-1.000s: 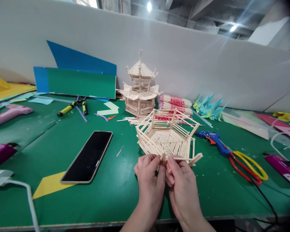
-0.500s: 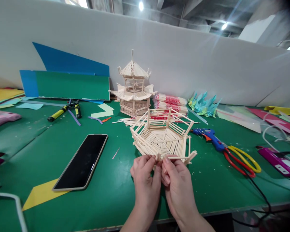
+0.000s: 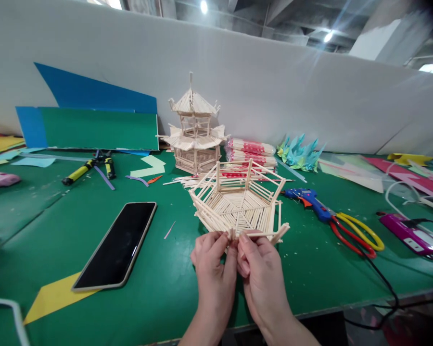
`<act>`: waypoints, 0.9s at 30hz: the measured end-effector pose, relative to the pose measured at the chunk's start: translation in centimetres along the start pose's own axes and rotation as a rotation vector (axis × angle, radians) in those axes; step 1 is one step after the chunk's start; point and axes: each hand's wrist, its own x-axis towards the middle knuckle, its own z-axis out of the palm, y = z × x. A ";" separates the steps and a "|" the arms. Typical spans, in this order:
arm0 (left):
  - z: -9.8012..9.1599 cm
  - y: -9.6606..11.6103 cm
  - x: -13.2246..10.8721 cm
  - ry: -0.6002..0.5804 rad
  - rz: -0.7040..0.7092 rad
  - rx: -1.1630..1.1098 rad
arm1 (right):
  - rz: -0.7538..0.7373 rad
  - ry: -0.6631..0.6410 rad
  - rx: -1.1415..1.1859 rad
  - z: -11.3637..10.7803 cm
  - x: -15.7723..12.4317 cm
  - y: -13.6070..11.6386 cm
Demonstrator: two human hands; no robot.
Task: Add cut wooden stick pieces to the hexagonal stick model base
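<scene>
A many-sided frame of pale wooden sticks (image 3: 240, 206), with a slatted floor and short posts, stands in front of me on the green table. My left hand (image 3: 214, 259) is closed, its thumb and forefinger pinching the near post of the frame. Right beside it, my right hand (image 3: 258, 262) pinches the left end of a thin stick (image 3: 261, 234) that lies along the near side, reaching toward the tilted corner post (image 3: 282, 233). My fingertips cover the joint between post and stick.
Behind the frame are a stick pagoda (image 3: 195, 129), packs of sticks (image 3: 250, 148) and loose sticks. To the right lie a blue glue gun (image 3: 308, 199), red-and-yellow-handled scissors (image 3: 357, 235) and a purple power strip (image 3: 411, 233). A phone (image 3: 117, 245) and pliers (image 3: 90, 168) lie left.
The whole view has shifted slightly, so everything appears a little further left. Both hands keep their pinch at the frame's near side, with hardly any movement relative to it.
</scene>
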 end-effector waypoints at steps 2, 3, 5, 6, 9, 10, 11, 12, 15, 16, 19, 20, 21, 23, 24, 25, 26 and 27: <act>0.0 -0.1 0.0 0.005 0.003 -0.002 | 0.000 -0.002 0.001 0.0 0.0 0.0; 0.0 -0.1 -0.1 0.008 0.004 -0.004 | 0.002 -0.002 0.001 0.0 0.0 0.0; 0.0 -0.1 -0.1 0.010 0.005 -0.007 | 0.008 -0.003 0.000 0.1 -0.1 -0.1; 0.0 -0.1 -0.1 0.011 0.006 -0.009 | 0.010 -0.003 -0.002 0.1 -0.1 -0.1; 0.0 0.1 -0.1 0.020 -0.001 -0.013 | 0.013 0.003 0.001 0.1 -0.2 -0.1; 0.0 0.2 -0.1 0.024 -0.005 -0.015 | 0.015 0.007 0.004 0.1 -0.2 -0.1; 0.0 0.2 0.0 0.027 -0.007 -0.017 | 0.014 0.012 0.009 0.0 -0.2 -0.1; 0.0 0.3 0.0 0.027 -0.008 -0.020 | 0.014 0.014 0.015 0.1 -0.1 -0.1; -0.1 0.4 0.1 0.023 -0.011 -0.027 | 0.020 0.015 0.028 0.1 0.0 -0.1; -0.1 0.3 0.1 0.020 -0.014 -0.029 | 0.020 0.014 0.031 0.2 0.0 -0.1; -0.1 0.3 0.1 0.001 -0.015 -0.035 | 0.012 0.017 0.039 0.2 0.0 -0.1; 0.0 0.3 0.1 -0.004 -0.016 -0.040 | 0.008 0.016 0.038 0.2 0.0 -0.1; 0.0 0.3 0.1 -0.001 -0.019 -0.045 | 0.005 0.014 0.036 0.2 0.0 0.0; 0.0 0.4 0.1 0.018 -0.027 -0.053 | 0.004 0.008 0.026 0.1 -0.1 0.0; 0.0 0.4 0.0 0.027 -0.030 -0.055 | 0.002 0.004 0.020 0.0 -0.1 0.1; 0.0 0.3 0.0 0.029 -0.028 -0.056 | 0.002 -0.001 0.014 0.0 -0.1 0.1; 0.0 0.3 0.0 0.025 -0.023 -0.055 | 0.002 -0.005 0.010 -0.1 -0.1 0.1; -0.1 0.2 -0.1 0.014 -0.017 -0.054 | 0.003 -0.008 0.008 -0.1 0.0 0.2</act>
